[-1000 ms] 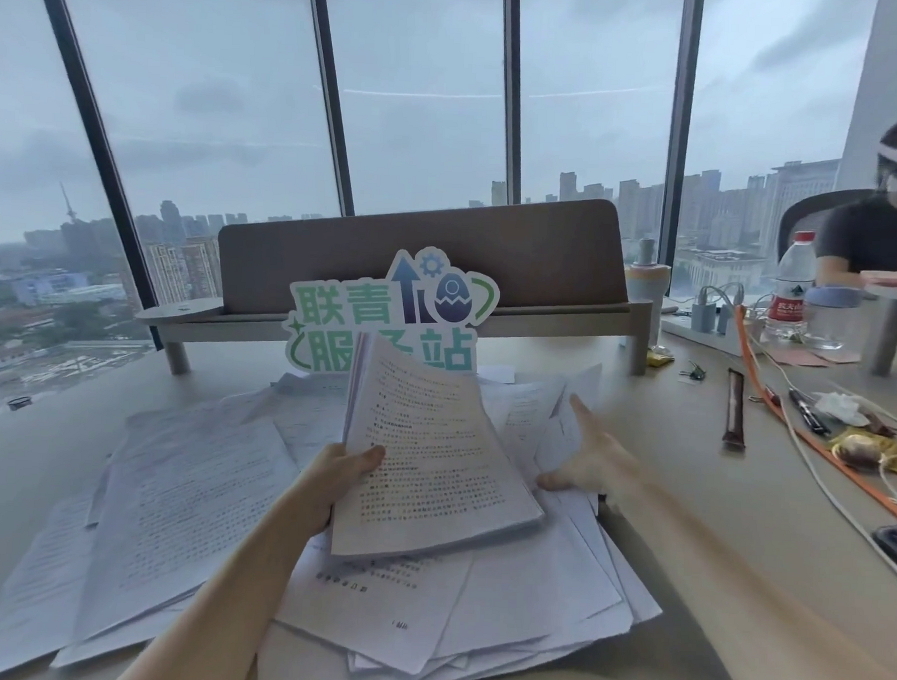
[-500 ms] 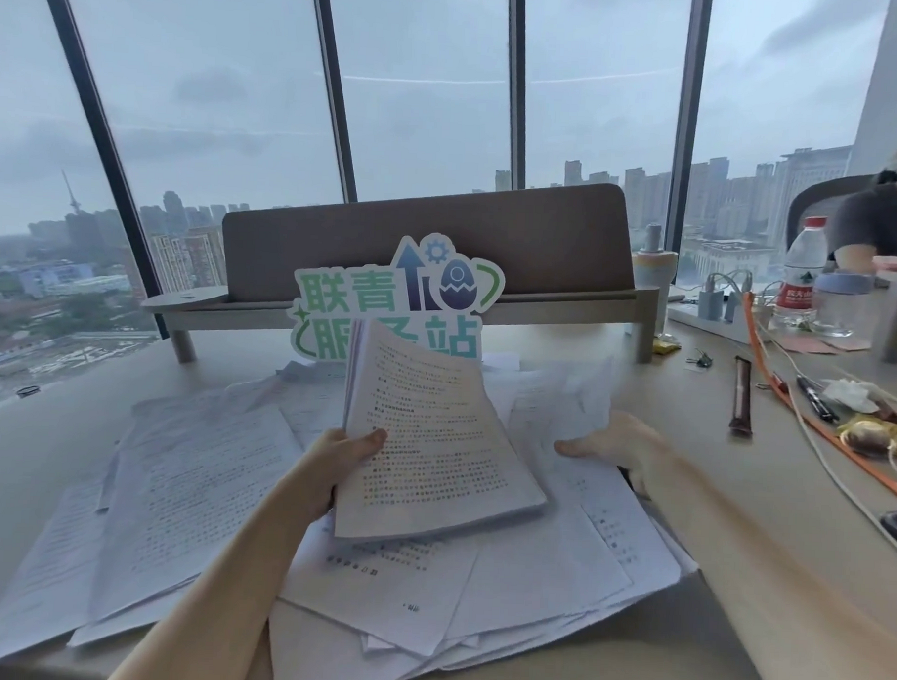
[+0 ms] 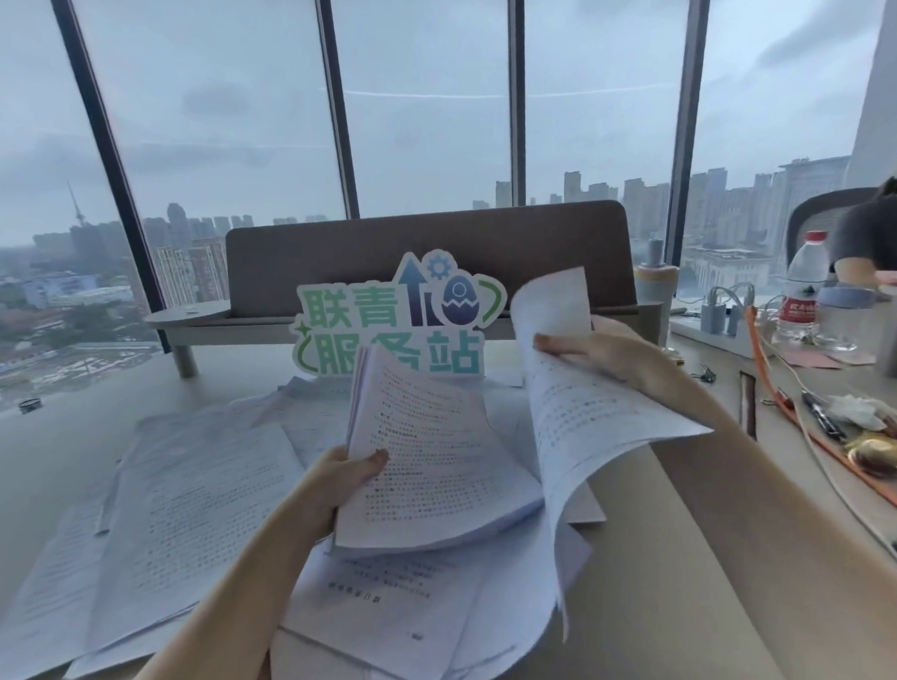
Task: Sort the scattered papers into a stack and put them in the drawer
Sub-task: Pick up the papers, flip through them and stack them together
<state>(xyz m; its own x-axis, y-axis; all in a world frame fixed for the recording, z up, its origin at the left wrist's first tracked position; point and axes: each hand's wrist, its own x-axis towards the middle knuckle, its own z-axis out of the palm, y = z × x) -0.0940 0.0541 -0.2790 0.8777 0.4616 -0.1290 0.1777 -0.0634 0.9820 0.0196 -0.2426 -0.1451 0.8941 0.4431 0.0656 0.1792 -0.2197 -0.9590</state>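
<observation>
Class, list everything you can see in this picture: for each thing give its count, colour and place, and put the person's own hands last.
loose printed white paper sheets: many, white, scattered on the desk
gathered white paper stack: one, white, centre, held up
curling white paper sheets: a few, white, right of the stack, lifted
green and blue cut-out sign: one, behind the stack
brown padded desk divider: one, behind the sign
clear plastic water bottle with red label: one, far right
orange cable: one, right edge
beige desk: one
left hand: grips the stack
right hand: holds the sheets
</observation>
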